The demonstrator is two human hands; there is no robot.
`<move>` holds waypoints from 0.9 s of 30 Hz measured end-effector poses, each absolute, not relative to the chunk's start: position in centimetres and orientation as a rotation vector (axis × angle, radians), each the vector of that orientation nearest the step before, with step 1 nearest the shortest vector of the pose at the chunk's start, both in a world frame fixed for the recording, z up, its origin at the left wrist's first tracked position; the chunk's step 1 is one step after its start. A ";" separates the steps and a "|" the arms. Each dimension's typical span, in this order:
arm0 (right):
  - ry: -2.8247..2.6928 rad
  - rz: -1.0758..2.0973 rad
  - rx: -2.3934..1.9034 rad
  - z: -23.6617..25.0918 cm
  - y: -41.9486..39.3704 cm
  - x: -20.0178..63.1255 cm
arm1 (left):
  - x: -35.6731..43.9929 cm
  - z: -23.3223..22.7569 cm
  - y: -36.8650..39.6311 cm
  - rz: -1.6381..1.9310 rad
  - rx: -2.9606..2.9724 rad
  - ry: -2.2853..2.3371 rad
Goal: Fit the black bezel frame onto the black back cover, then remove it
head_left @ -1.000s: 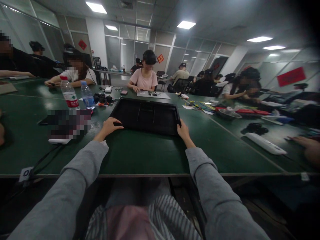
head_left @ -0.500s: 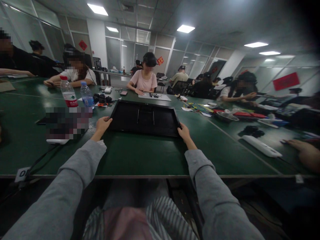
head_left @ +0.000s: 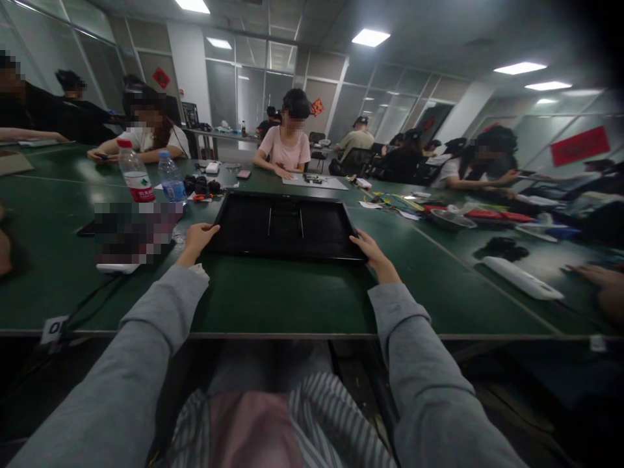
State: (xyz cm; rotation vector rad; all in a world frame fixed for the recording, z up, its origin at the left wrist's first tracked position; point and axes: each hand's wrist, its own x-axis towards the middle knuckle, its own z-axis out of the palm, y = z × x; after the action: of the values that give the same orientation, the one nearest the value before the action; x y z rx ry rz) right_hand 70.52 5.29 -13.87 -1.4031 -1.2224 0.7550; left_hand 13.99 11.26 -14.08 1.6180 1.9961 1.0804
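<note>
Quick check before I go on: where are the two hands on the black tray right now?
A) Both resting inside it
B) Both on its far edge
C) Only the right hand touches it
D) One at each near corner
D: the left hand is at the near left corner of the black tray and the right hand is at its near right corner, on the green table.

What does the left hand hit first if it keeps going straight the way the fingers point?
The left hand already touches the near left corner of the black tray, fingers aimed right and away. Going on, it would likely slide over the rim into the tray's recessed floor; depth there is hard to judge.
</note>
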 end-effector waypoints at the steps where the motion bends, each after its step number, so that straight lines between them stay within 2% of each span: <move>1: -1.184 0.778 -1.415 -13.9 5.3 70.6 | 13.9 -14.1 11.3 1.078 1.605 1.995; 9: -1.075 0.733 -1.424 -14.5 5.6 70.8 | 14.3 -14.0 11.2 1.087 1.640 1.908; 15: -0.990 0.487 -1.449 -13.9 5.2 71.4 | 14.0 -14.6 11.8 1.181 1.649 1.847; 19: -0.826 0.204 -1.511 -14.5 5.4 73.2 | 13.7 -14.9 12.3 1.166 1.667 1.862; 22: -0.638 0.024 -1.634 -15.2 5.4 74.9 | 13.6 -15.1 12.5 1.175 1.659 1.850; 27: -0.258 -0.098 -1.765 -15.7 4.8 76.7 | 13.6 -15.3 12.6 1.189 1.653 1.839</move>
State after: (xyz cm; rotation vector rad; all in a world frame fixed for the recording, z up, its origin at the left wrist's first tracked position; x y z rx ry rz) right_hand 76.73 4.79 -15.71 -1.7647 -0.2583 -0.0984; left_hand 13.57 12.59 -15.30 1.6533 1.8391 1.1894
